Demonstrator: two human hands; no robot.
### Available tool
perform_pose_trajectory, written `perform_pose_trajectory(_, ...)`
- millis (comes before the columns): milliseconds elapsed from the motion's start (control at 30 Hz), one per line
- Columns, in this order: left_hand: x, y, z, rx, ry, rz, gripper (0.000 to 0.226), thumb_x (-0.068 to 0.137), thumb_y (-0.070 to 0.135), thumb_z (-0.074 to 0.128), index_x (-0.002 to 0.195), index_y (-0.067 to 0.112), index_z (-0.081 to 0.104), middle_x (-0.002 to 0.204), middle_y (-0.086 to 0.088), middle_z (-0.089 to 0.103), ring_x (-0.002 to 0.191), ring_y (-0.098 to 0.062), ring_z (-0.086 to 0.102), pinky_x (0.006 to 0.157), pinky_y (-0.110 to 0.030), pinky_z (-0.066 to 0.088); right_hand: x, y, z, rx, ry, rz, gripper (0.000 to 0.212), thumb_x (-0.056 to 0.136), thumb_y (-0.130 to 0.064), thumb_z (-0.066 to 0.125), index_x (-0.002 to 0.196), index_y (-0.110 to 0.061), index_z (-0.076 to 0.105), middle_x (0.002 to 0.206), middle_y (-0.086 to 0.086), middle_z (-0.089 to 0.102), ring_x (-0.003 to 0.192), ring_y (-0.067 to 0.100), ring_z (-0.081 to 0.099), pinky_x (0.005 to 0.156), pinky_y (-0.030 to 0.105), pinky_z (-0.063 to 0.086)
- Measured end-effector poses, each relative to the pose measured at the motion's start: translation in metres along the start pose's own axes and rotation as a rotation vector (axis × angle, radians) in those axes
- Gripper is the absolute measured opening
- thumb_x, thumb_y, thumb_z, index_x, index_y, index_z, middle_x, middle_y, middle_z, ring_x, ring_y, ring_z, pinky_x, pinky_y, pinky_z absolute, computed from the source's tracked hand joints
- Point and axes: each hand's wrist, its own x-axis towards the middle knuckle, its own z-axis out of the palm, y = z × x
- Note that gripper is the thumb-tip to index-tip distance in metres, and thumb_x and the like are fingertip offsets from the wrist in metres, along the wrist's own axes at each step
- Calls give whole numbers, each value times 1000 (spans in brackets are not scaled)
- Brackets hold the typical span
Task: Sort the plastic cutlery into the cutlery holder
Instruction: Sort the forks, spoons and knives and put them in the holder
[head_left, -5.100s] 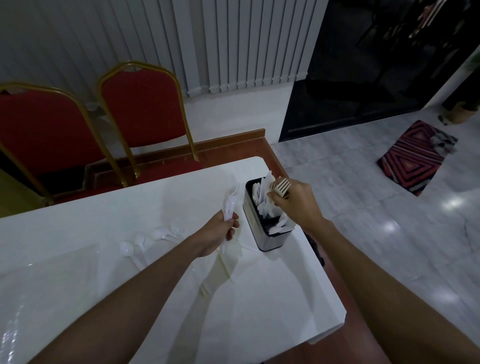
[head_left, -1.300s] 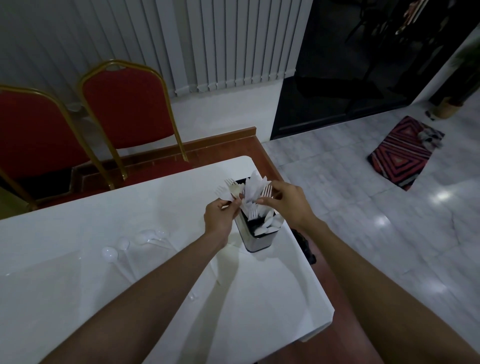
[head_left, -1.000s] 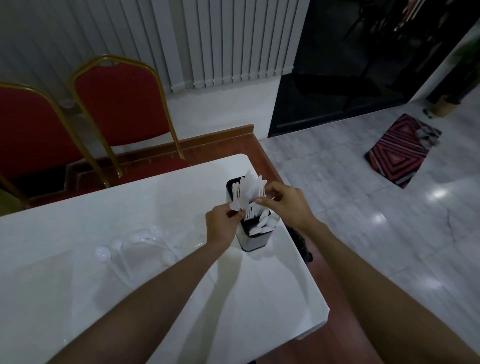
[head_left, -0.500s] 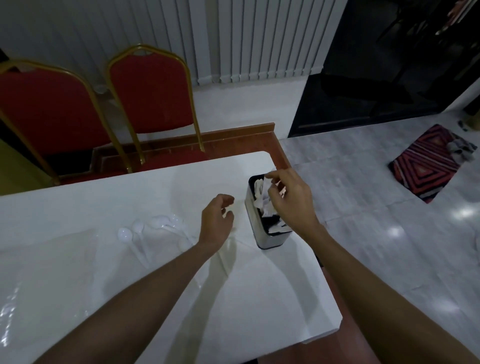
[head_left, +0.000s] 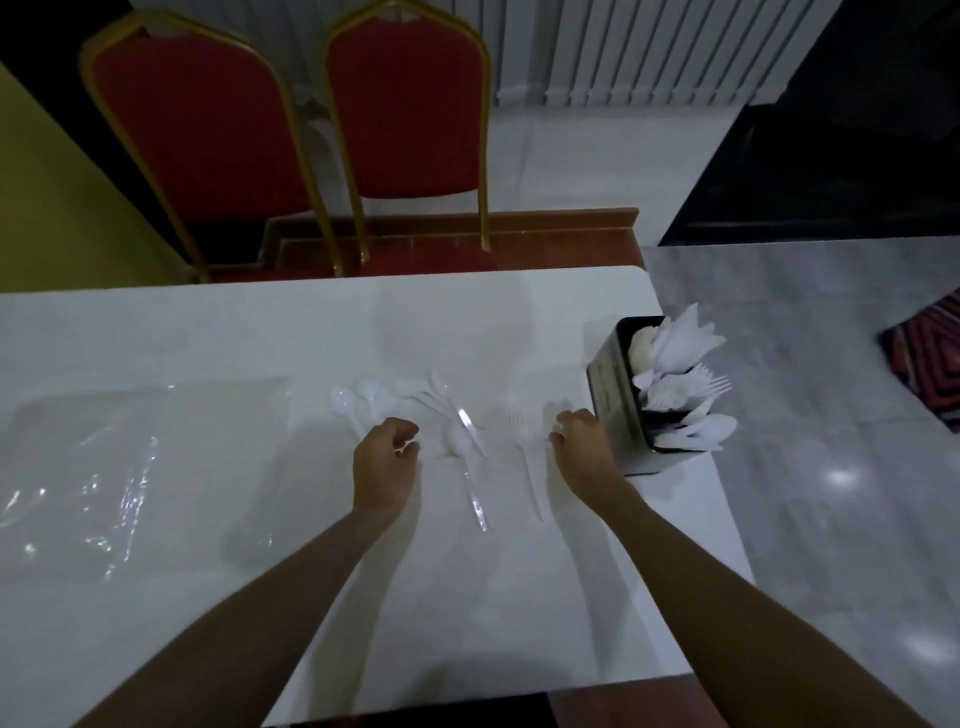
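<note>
Both hands low over table (head_left: 208, 343): left hand (head_left: 384, 465) fingers curled, empty; right hand (head_left: 584, 449) grip unclear, beside cutlery holder (head_left: 613, 400); loose spoons (head_left: 363, 397) just far of left.

I count one cutlery holder (head_left: 618, 395), two red chairs (head_left: 410, 104), one plastic sheet (head_left: 104, 467), and two hands (head_left: 384, 467). Loose spoons (head_left: 363, 400) on the desk (head_left: 208, 332): number unclear.

Both forearms bare to frame edge; hands (head_left: 387, 467) bare, ungloved.
</note>
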Motion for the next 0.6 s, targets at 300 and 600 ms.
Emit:
perform_pose_trajectory(300, -6, -26, -3, -22, -63, -88, 12, 83, 7, 67, 94, 8, 68, 92, -4, 70, 81, -13, 63, 77, -19, 44, -2, 2, 21, -136, 52, 97, 12, 95, -13, 56, 100, -3, 61, 105, 14, 61, 99, 30, 58, 77, 36, 49)
perform_pose_trajectory(600, -4, -26, 5, 68, 18, -154, 17, 82, 17, 70, 92, 8, 62, 88, -6, 60, 81, -22, 60, 70, -26, 43, -8, -24, 28, 394, -83, 316, 28, 76, -23, 80, 92, -9, 61, 84, 3, 62, 73, 16, 58, 64, 22, 42)
